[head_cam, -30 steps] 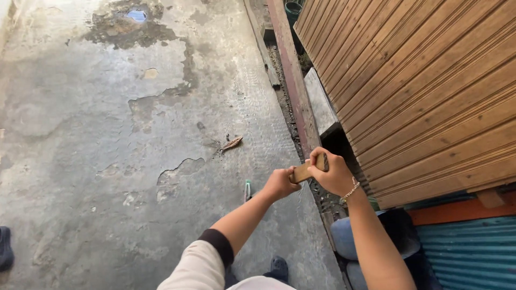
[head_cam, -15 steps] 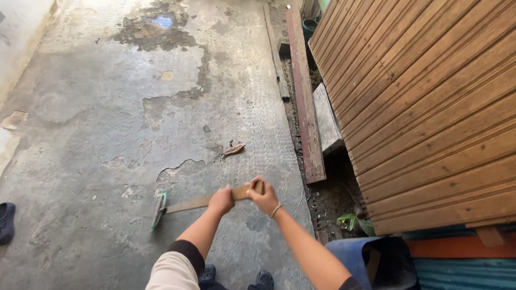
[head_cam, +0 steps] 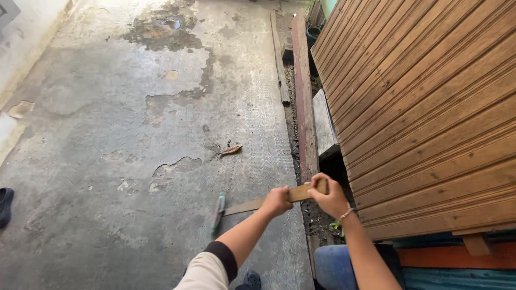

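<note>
While both hands grip the flat wooden handle (head_cam: 279,199) of a long-handled tool, its green head (head_cam: 217,212) rests low on the concrete floor (head_cam: 107,134), lower centre of the frame. Left hand (head_cam: 276,201) is wrapped shut round the handle partway down; right hand (head_cam: 328,195) is clamped over the handle's top end, a bracelet at the wrist. Handle runs nearly level, from centre toward lower left.

Floor is rough, patched and cracked; a dry leaf (head_cam: 231,150) lies just above the tool head, a broken patch (head_cam: 174,167) to its left. Right of the hands: a dirt gap with a long reddish beam (head_cam: 303,107), a grey slab (head_cam: 325,123), then the slatted wooden wall (head_cam: 430,107). A dark shoe (head_cam: 5,204) sits at the left edge.

Judgement: the work looks like dragging or scraping the head across the floor. Done well, the head stays flat on the concrete, the lower hand steers, the upper hand presses, and strokes avoid catching the crack edges.
</note>
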